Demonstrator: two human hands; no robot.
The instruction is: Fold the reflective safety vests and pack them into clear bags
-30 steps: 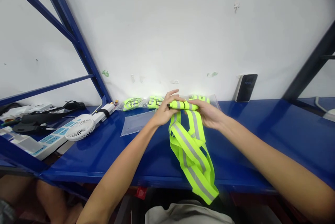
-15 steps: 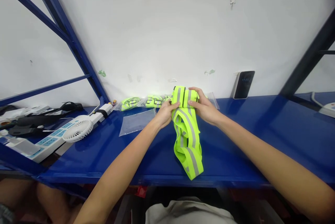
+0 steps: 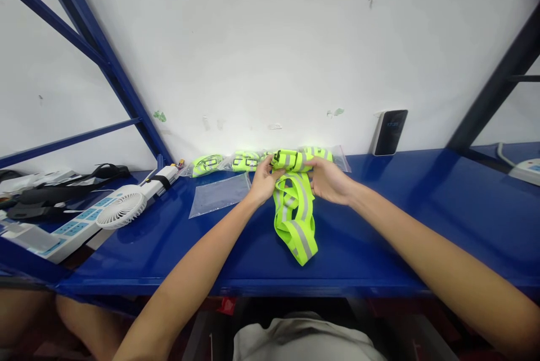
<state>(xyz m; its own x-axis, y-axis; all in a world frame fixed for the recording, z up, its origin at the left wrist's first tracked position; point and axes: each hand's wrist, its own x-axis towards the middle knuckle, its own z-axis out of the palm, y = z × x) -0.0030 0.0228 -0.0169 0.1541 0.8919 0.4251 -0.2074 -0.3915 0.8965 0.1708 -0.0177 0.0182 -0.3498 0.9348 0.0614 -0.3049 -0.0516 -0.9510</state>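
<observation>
A neon yellow reflective strap vest [image 3: 295, 215] with grey stripes lies partly rolled on the blue shelf [image 3: 400, 220]. My left hand [image 3: 264, 181] and my right hand [image 3: 327, 180] both grip its rolled top end, fingers closed round it. The loose loops trail toward me along the shelf. Just left of my left hand lies an empty clear plastic bag [image 3: 219, 192].
Bagged yellow vests [image 3: 228, 163] line the wall behind my hands. A phone [image 3: 390, 132] leans on the wall at the right. At the left are a white fan [image 3: 120, 209], a power strip [image 3: 63, 231] and black straps [image 3: 63, 186]. Blue rack posts [image 3: 105, 63] rise at the left.
Both hands have rolled the vest further up, so the trailing loops are shorter and no longer hang over the shelf's front edge.
</observation>
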